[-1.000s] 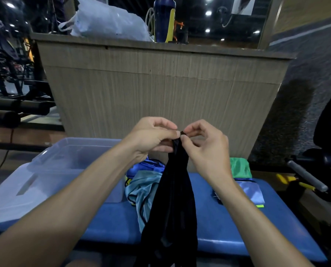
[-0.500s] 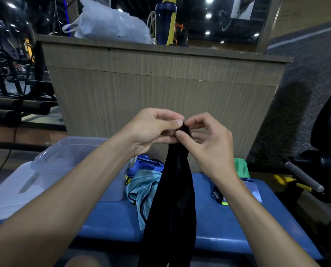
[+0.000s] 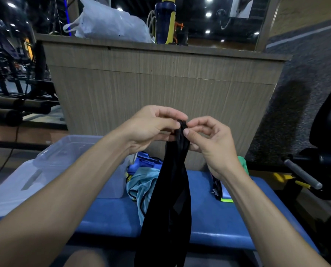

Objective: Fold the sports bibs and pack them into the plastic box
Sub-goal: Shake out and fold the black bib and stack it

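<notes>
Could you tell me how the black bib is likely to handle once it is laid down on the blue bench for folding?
Probably floppy: the black bib hangs limp in a narrow bunch from the left hand and right hand. It seems light, since fingertip pinches carry it. It will likely need spreading flat on the blue bench first.

The hanging bib (image 3: 168,199) is black, another bib (image 3: 141,185) is light blue, and the padded bench (image 3: 228,218) is blue.

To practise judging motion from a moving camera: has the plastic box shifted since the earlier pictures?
No. The plastic box keeps its place by the wooden counter's lower left corner.
</notes>
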The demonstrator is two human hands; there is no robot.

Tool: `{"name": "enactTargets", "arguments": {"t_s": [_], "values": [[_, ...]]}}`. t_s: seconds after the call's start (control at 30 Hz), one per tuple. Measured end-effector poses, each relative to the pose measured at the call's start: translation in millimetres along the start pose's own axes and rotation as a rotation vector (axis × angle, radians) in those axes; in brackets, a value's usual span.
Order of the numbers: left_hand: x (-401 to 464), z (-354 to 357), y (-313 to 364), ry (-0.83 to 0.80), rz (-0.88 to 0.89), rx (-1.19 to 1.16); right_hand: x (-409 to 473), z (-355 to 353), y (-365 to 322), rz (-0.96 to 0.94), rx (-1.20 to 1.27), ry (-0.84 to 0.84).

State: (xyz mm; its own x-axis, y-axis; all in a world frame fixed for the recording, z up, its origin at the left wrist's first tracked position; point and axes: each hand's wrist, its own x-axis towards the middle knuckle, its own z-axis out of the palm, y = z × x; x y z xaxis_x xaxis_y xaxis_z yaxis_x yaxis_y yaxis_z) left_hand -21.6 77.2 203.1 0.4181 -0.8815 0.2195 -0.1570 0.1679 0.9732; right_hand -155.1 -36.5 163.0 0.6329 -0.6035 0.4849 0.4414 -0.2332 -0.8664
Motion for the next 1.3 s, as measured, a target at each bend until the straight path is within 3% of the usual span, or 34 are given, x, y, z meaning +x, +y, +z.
{"name": "enactTargets", "arguments": {"t_s": [0.17, 0.4, 0.6, 0.83, 1.3], "values": [[-4, 9, -1, 0.059, 0.105, 0.203, -1, 1, 2, 0.020, 0.030, 0.019], [-6, 11, 0, 0.033, 0.190, 0.295, -2, -5, 0, -0.024, -0.054, 0.010], [-4, 14, -2, 0.036, 0.142, 0.207, -2, -6, 0, -0.025, -0.152, 0.106], [4, 17, -4, 0.087, 0.118, 0.216, 7, -2, -4, -0.095, -0.451, 0.173], [24, 13, 11, 0.162, 0.177, 0.155, 38, 7, -24, -0.004, -0.385, 0.222]]}}
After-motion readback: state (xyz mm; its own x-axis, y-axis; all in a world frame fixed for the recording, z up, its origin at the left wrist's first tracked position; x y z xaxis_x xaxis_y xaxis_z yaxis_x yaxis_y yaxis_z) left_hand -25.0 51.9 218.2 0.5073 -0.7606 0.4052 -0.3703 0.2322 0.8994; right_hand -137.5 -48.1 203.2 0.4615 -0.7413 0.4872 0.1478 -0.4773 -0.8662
